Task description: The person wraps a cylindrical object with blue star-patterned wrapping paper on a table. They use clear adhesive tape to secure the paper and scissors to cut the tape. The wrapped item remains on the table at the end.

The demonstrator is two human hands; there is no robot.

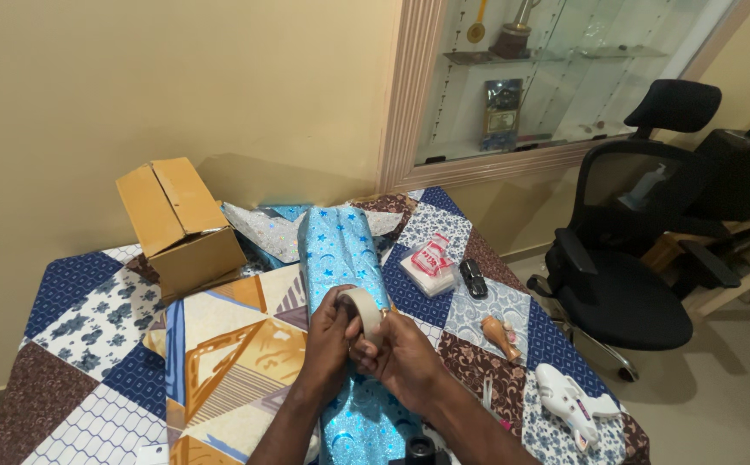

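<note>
Between the fingertips of both hands sat a roll of pale tape (364,312), and this was the centre of everything. The left hand (328,340) was closed around the roll from the side, with the thumb on its outer band, so the roll could not turn freely; it seemed to be held this way to keep it steady. The right hand (402,351) was also clenched on the roll from below, its fingers pinching at the edge, as if they searched for the loose end of the tape, though the end itself was too small to see. Both hands hovered just above a long parcel in shiny blue star paper (340,258), which lay along the table and reached from near the wall down under the wrists; holding the tape directly over the parcel kept it close to the paper. More loose wrapping paper (263,231), silver and blue, lay crumpled behind the parcel. To the left stood an open cardboard box (181,226), tilted against the wall. To the right, well apart from the hands, were a small clear packet with a red label (429,263), a dark small object (473,278), a little wooden figure (501,336) and a white glue gun (575,406). All of it rested on a patchwork tablecloth (82,327), and a black office chair (633,258) stood beside the table.
</note>
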